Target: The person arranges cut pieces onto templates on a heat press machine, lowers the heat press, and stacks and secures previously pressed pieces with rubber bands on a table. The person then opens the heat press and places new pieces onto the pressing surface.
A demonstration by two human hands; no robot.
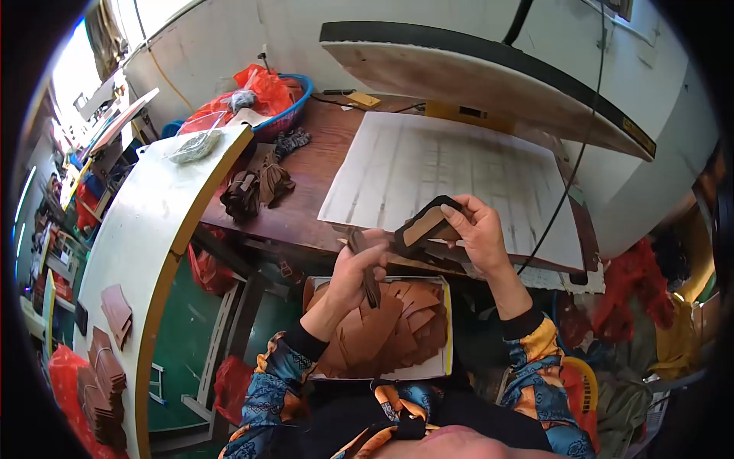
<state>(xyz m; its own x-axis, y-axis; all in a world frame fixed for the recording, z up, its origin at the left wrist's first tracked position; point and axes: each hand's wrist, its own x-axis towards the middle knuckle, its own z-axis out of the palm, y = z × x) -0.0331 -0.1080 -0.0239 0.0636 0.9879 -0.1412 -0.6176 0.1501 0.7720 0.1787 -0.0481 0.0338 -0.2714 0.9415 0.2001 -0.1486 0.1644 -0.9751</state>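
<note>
In my right hand is a flat tan piece with a black border, pinched between thumb and fingers. My left hand is closed around a small bundle of dark brown strips, which stick out above and below the fingers. The two hands are close together at the front edge of the press bed. Below them, a box full of loose reddish-brown cut pieces sits near my lap.
A heat press's raised upper plate overhangs its pale bed. Dark bundles and a blue basket with red bags are on the wooden table. At left, a white table holds stacked brown pieces.
</note>
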